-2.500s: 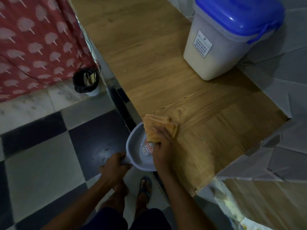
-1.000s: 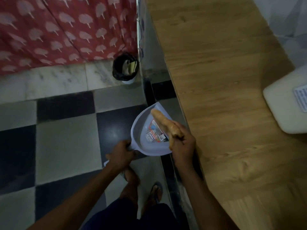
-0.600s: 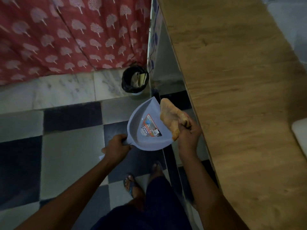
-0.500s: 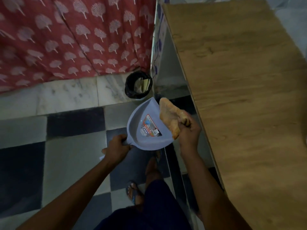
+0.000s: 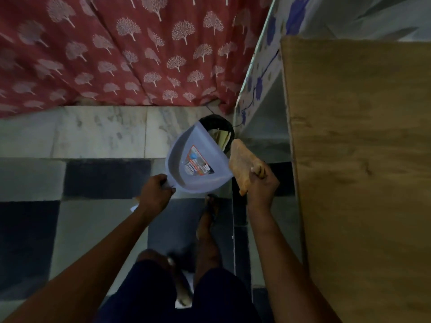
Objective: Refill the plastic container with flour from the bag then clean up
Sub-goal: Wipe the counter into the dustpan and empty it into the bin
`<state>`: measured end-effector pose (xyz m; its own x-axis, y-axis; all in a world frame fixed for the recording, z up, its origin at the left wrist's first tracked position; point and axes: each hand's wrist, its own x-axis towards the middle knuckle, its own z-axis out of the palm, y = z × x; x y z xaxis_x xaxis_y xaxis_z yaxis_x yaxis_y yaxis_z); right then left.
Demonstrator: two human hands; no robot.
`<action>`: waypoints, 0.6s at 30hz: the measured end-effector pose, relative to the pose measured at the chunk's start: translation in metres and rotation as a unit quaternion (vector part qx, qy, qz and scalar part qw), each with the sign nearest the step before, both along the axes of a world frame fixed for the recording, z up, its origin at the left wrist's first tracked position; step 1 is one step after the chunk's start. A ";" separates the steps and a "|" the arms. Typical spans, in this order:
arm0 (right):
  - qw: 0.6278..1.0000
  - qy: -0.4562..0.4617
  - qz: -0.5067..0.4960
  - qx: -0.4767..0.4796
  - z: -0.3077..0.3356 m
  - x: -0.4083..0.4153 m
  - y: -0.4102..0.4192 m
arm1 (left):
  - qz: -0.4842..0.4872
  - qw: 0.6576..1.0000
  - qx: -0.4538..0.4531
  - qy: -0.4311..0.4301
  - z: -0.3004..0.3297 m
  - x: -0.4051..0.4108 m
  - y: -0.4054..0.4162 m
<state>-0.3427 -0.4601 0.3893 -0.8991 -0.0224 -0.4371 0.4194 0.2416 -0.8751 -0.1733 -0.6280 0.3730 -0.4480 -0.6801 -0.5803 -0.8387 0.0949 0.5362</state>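
My left hand [image 5: 156,191] has its fingers [image 5: 163,178] wrapped round the handle of the pale dustpan [image 5: 196,163], pan held out in the air above the checkered floor [image 5: 98,180]. Dustpan's front lip overlaps the rim of the small black-lined bin [image 5: 220,127], which sits on the floor by the corner of the counter [image 5: 359,159]. Label sticker visible inside the pan; can't tell if any flour is in it. My right hand [image 5: 261,185] has fingers closed on a bunched tan cloth [image 5: 242,163], just beside the pan's right edge, touching or nearly so. Red tree-print curtain [image 5: 121,50] hangs behind. The plastic container and flour bag are out of view. Feet in sandals below.
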 end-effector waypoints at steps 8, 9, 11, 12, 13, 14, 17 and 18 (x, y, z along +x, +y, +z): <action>0.997 -0.031 0.041 0.059 -0.108 -0.087 -0.089 | 0.004 0.996 -0.034 -0.079 -0.117 -0.108 -0.069; 0.996 -0.041 0.040 0.068 -0.133 -0.100 -0.099 | 0.000 0.994 -0.048 -0.097 -0.142 -0.122 -0.078; 0.996 -0.047 0.009 0.075 -0.173 -0.118 -0.110 | -0.016 0.990 -0.077 -0.113 -0.181 -0.140 -0.088; 0.996 -0.048 -0.014 0.073 -0.191 -0.124 -0.113 | -0.028 0.988 -0.090 -0.121 -0.197 -0.147 -0.092; 0.995 -0.055 -0.031 0.072 -0.210 -0.128 -0.114 | -0.041 0.986 -0.105 -0.126 -0.211 -0.153 -0.095; 0.994 -0.070 -0.040 0.071 -0.230 -0.132 -0.118 | -0.058 0.982 -0.124 -0.132 -0.230 -0.159 -0.099; 0.988 -0.118 -0.072 0.071 -0.277 -0.141 -0.120 | -0.139 0.958 -0.204 -0.147 -0.268 -0.172 -0.105; 0.986 -0.122 -0.086 0.077 -0.286 -0.144 -0.119 | -0.170 0.947 -0.225 -0.152 -0.276 -0.175 -0.107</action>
